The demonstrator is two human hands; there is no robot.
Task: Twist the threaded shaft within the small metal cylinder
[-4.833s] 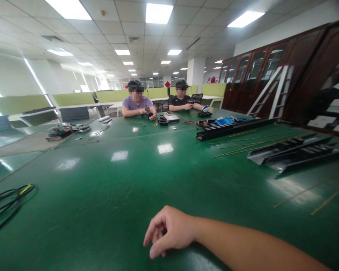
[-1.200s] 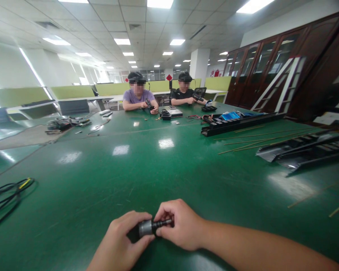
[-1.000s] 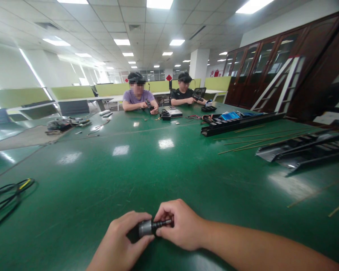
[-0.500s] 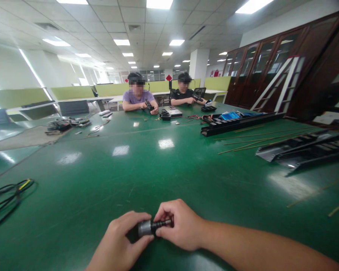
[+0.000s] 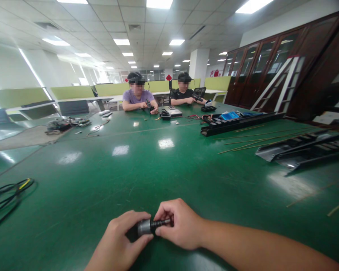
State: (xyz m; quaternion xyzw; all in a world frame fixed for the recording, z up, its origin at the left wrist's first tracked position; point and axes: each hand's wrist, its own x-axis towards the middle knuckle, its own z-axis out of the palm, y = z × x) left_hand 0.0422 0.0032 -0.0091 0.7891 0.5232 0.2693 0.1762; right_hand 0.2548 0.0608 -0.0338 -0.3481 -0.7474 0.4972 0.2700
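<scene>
Close to the near edge of the green table [image 5: 147,165], a grey cylindrical part with a narrower black ribbed shaft [image 5: 145,227] lies sideways between my hands. My left hand [image 5: 124,239] grips the wide grey end, thumb below and fingers above. Around the thin shaft end, the thumb and fingers of my right hand [image 5: 180,226] are closed, hiding part of the tip. I cannot tell whether the part touches the tabletop.
A black cable coil [image 5: 14,192] lies at left. Black metal channels [image 5: 299,150] and thin rods [image 5: 248,145] are on the right. Across the table sit two people [image 5: 137,96], each holding a dark tool. A stepladder [image 5: 289,81] stands by the cabinets [image 5: 254,71].
Both hands keep the same grip on the grey part, which has shifted only very slightly to the left. Nothing else has visibly moved.
</scene>
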